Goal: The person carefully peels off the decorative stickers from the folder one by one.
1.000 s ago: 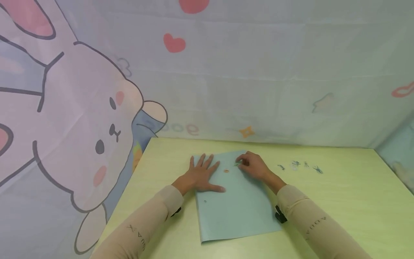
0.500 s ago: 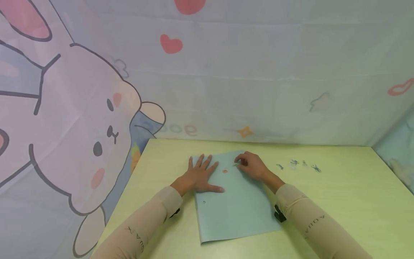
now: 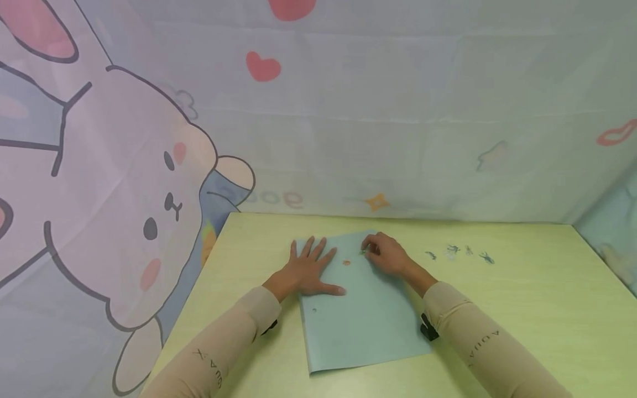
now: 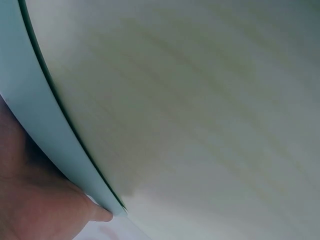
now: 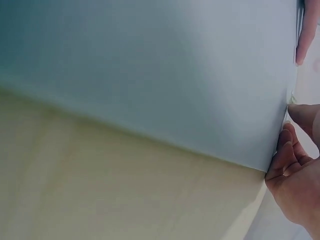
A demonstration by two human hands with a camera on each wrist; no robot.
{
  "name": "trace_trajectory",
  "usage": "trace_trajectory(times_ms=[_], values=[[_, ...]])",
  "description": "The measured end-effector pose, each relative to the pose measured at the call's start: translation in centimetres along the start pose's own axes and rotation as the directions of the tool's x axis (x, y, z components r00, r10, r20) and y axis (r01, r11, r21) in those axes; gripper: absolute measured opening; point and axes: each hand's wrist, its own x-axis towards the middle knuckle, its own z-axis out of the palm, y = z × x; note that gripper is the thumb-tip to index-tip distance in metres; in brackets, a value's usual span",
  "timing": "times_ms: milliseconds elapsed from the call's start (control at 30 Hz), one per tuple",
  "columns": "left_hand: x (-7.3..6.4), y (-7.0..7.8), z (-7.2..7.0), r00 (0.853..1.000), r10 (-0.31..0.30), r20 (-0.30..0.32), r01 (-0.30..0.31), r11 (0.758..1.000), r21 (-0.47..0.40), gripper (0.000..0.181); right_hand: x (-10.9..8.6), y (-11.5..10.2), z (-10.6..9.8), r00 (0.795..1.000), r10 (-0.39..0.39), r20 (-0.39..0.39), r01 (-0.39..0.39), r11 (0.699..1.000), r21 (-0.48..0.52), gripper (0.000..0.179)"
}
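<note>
A light blue sheet or folder (image 3: 368, 326) lies on the table. My left hand (image 3: 308, 272) rests flat on its upper left part, fingers spread. At the upper right, my right hand (image 3: 390, 254) pinches a small green sticker-like piece (image 3: 363, 252) between thumb and index finger, against the surface. In the right wrist view, the thumb and curled fingers of the right hand (image 5: 297, 160) sit at the sheet's far corner. Between the hands is a small orange piece (image 3: 346, 262) on the sheet. A tiny mark (image 3: 314, 310) shows near its left edge.
Several small blue and clear sticker-like pieces (image 3: 453, 251) lie on the yellow-green table (image 3: 522, 309) to the right. Behind the table hangs a printed cloth (image 3: 373, 110) with a rabbit and hearts.
The right fingers shift very slightly around the green piece at the sheet. The left hand keeps its place, and the head view has turned a little.
</note>
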Motion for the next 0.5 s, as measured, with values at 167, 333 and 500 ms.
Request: trace_trajectory(times_ms=[167, 333, 500], values=[[-0.11, 0.04, -0.16, 1.000, 0.003, 0.000, -0.003, 1.000, -0.002, 0.116, 0.04, -0.19, -0.05, 1.000, 0.013, 0.000, -0.013, 1.000, 0.007, 0.008], [-0.10, -0.06, -0.14, 1.000, 0.001, 0.001, -0.001, 1.000, 0.001, 0.116, 0.08, -0.53, -0.36, 0.999, 0.046, 0.017, -0.047, 0.999, 0.024, 0.004], [0.05, -0.12, 0.20, 1.000, 0.001, 0.005, -0.001, 1.000, -0.002, 0.117, -0.02, -0.54, -0.44, 0.994, 0.105, 0.034, -0.107, 0.993, 0.045, 0.003]])
